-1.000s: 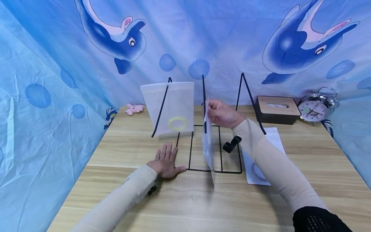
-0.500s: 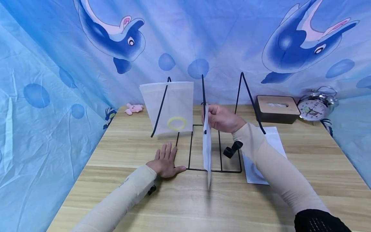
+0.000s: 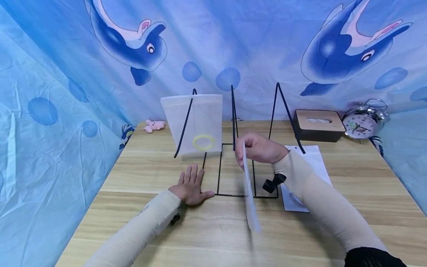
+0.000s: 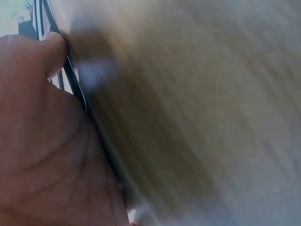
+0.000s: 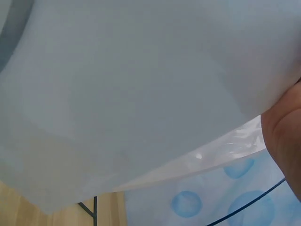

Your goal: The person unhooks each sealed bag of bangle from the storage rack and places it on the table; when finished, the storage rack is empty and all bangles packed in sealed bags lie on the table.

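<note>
My right hand (image 3: 261, 149) pinches the top edge of a thin white plastic sleeve (image 3: 249, 193), held nearly edge-on over the table. In the right wrist view the sleeve (image 5: 141, 94) fills most of the frame, with clear plastic along one edge and part of a grey ring at the corner. Palm down, my left hand (image 3: 191, 189) lies on the table with spread fingers; its thumb touches the base of a black wire rack (image 3: 233, 115). Another white sleeve (image 3: 208, 118), marked with a yellow ring, stands in the rack's left upright.
A white sleeve (image 3: 310, 157) lies flat right of the rack, partly under my right forearm. Behind it stand a tissue box (image 3: 318, 126) and an alarm clock (image 3: 361, 124). A pink toy (image 3: 154, 125) sits at the back left. A blue dolphin curtain (image 3: 213, 44) hangs behind.
My right hand has drawn the sleeve away from the rack's middle upright, down and slightly right, towards me. The sleeve now hangs tilted. The left hand has stayed put.
</note>
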`<state>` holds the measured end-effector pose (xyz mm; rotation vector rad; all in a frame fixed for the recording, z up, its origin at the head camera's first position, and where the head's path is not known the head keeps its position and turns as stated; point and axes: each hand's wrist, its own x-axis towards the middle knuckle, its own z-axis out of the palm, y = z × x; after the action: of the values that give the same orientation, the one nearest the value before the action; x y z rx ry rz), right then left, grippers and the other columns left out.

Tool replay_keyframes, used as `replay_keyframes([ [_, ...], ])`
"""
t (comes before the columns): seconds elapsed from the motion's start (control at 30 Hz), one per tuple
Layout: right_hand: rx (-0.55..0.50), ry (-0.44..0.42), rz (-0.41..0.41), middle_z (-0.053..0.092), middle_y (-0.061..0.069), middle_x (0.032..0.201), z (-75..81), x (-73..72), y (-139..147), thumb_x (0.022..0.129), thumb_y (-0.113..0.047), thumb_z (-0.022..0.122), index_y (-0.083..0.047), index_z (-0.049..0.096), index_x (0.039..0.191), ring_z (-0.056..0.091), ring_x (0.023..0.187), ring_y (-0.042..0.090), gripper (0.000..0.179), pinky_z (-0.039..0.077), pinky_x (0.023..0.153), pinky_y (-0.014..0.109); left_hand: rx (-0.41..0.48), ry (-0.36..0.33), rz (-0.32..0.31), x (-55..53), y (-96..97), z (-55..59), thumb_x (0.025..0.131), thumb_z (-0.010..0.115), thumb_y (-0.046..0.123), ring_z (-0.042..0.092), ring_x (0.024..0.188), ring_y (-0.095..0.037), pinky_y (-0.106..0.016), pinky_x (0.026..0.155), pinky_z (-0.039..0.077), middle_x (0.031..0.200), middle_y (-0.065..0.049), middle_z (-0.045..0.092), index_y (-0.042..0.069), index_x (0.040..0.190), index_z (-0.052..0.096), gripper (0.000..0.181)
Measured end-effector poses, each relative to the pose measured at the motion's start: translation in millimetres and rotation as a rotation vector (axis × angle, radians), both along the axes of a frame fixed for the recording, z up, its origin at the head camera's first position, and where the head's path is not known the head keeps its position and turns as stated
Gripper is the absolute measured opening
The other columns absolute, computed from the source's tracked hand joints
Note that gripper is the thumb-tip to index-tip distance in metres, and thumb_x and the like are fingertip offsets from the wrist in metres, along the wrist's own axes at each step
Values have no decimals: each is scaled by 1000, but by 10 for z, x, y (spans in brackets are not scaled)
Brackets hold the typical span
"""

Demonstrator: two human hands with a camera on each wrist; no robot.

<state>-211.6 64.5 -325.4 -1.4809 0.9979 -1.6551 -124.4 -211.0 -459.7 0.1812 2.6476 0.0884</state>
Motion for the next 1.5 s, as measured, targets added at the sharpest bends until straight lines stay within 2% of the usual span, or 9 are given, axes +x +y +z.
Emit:
replay_keyframes([
  [0.13, -48, 0, -7, 71, -1, 94, -11, 101, 112, 104, -4, 52, -16, 72, 100, 68, 84, 13, 24, 56, 75, 29, -12, -9, -3, 3, 5, 31, 93, 30, 80, -24, 148, -33, -53, 118, -7, 163, -17, -23, 11, 162, -7, 104],
  [0.27, -112, 4, 2, 73, 0, 100, -29, 197, 214, 104, 0, 49, -15, 73, 106, 70, 90, 13, 28, 56, 79, 30, -21, -12, 5, 3, 3, 68, 92, 28, 82, -24, 148, -32, -53, 118, -8, 163, -16, -23, 11, 162, -6, 105],
  [0.47, -150, -19, -20, 73, 3, 104, -41, 364, 390, 103, 7, 47, -9, 72, 110, 70, 93, 16, 31, 57, 81, 34, -20, 3, 7, -26, -31, 4, 90, 27, 83, -23, 148, -34, -53, 118, -6, 164, -16, -22, 11, 162, -5, 106],
  [0.6, -150, -47, -97, 74, 6, 104, -58, 502, 536, 101, 12, 45, -5, 73, 111, 71, 93, 19, 34, 57, 82, 36, -12, -2, 13, -31, -36, -19, 90, 29, 83, -23, 148, -34, -54, 118, -6, 163, -16, -22, 12, 162, -6, 107],
  [0.8, -147, -121, -239, 74, 7, 108, -85, 672, 780, 102, 11, 44, -5, 74, 114, 70, 100, 18, 36, 54, 88, 31, -5, 0, 20, -19, -36, -2, 92, 32, 81, -23, 148, -35, -54, 118, -6, 163, -17, -22, 11, 162, -6, 106],
  [0.9, -154, -115, -299, 74, 9, 109, -104, 740, 933, 102, 13, 41, -2, 73, 114, 69, 101, 20, 38, 54, 88, 31, -7, 9, 14, -19, -38, 11, 93, 33, 79, -22, 148, -36, -54, 118, -5, 163, -19, -21, 10, 162, -5, 105],
  [1.1, -155, -123, -367, 71, 14, 117, -188, 893, 1343, 102, 15, 36, 4, 68, 120, 67, 108, 25, 39, 52, 93, 35, -9, -5, 16, -13, -26, 37, 92, 32, 80, -24, 147, -35, -54, 118, -6, 163, -17, -23, 12, 162, -6, 105],
  [1.33, -201, -256, -445, 67, 21, 121, -244, 1173, 1907, 102, 19, 30, 14, 63, 121, 65, 112, 28, 38, 51, 95, 34, 7, -23, 23, 10, -23, 42, 93, 32, 80, -26, 147, -34, -54, 117, -8, 162, -17, -25, 11, 161, -8, 105],
  [1.5, -244, -277, -491, 66, 26, 120, -270, 1333, 2273, 102, 19, 29, 21, 59, 119, 65, 111, 31, 35, 52, 94, 35, 15, -23, 34, 17, -39, 51, 93, 31, 79, -27, 146, -34, -53, 117, -9, 162, -16, -26, 12, 161, -10, 104],
])
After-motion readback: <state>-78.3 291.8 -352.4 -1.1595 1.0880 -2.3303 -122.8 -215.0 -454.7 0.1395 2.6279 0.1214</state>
